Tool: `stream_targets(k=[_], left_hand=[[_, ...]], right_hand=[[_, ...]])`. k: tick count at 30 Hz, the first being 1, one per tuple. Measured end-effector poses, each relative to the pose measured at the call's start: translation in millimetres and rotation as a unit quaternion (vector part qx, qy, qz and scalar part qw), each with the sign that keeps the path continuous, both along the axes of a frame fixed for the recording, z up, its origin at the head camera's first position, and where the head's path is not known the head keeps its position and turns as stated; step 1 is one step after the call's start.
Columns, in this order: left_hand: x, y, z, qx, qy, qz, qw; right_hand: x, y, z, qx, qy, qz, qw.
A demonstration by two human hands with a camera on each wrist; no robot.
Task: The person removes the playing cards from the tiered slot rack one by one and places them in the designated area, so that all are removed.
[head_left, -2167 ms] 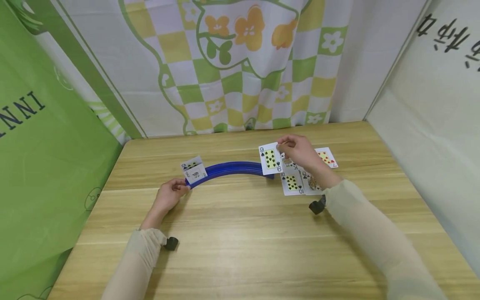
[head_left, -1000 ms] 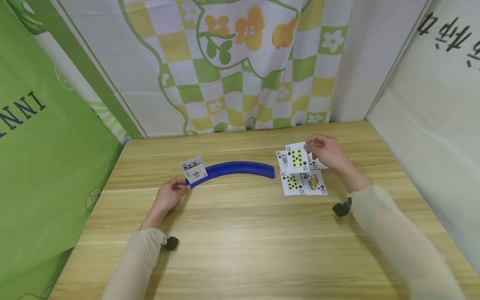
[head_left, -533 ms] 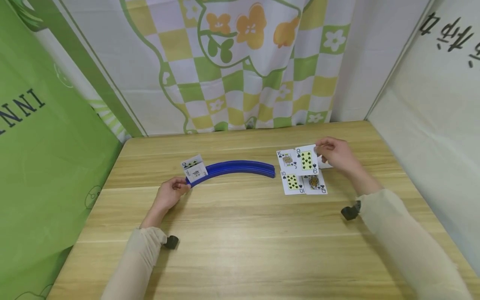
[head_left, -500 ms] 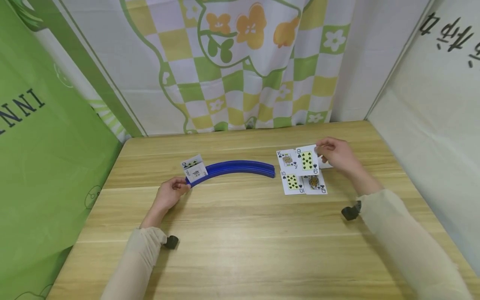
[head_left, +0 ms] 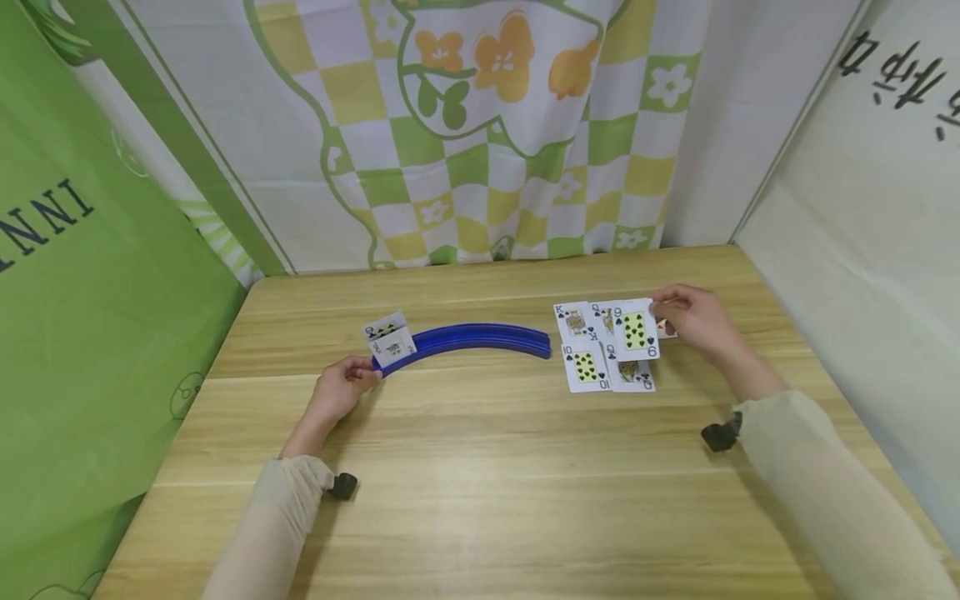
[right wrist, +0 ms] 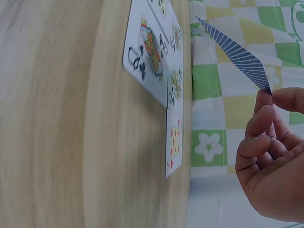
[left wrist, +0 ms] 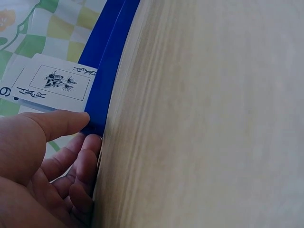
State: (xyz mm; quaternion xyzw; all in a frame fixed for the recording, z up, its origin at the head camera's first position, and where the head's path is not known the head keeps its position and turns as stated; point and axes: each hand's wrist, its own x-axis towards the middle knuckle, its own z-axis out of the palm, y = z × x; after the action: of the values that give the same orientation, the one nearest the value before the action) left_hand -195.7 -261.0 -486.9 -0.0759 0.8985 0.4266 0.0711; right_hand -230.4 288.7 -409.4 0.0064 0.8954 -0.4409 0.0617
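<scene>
My left hand (head_left: 341, 390) pinches the left end of a curved blue card holder (head_left: 483, 336), thumb on top and fingers at its end. A joker (head_left: 393, 347) stands in the holder beside that hand, and a black-suited card (head_left: 386, 326) peeks out behind it. Between right thumb and fingers, my right hand (head_left: 697, 323) grips a nine of spades (head_left: 636, 333) by its upper right corner; its striped blue back (right wrist: 237, 53) faces the right wrist camera. The nine overlaps the laid-out cards in the head view, partly covering a queen (head_left: 602, 315) and the queen of clubs (head_left: 633, 379).
Right of the holder, face up on the wooden table (head_left: 465, 492), lie a king of spades (head_left: 573, 323), a ten of spades (head_left: 585, 367) and a seven of hearts (right wrist: 174, 145). A checked curtain (head_left: 487, 192) hangs behind the table's far edge.
My right hand has carried the nine of spades rightward from the holder's right end, past the king, to over the queens. My left hand has stayed at the holder's left end.
</scene>
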Motion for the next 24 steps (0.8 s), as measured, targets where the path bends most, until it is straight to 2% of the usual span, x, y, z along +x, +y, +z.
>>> stream_targets(k=[12,24], left_hand=[[0.6,1.0,0.7,-0.002,0.001,0.000,1.0000],[0.2,0.3,-1.7,-0.005,0.006,-0.003,1.0000]], right_hand=[[8.1,21.0,-7.1,0.003,-0.012,-0.004,0.9999],[8.5,32.6,-15.0,0.047,-0.015,0.009,0.9987]])
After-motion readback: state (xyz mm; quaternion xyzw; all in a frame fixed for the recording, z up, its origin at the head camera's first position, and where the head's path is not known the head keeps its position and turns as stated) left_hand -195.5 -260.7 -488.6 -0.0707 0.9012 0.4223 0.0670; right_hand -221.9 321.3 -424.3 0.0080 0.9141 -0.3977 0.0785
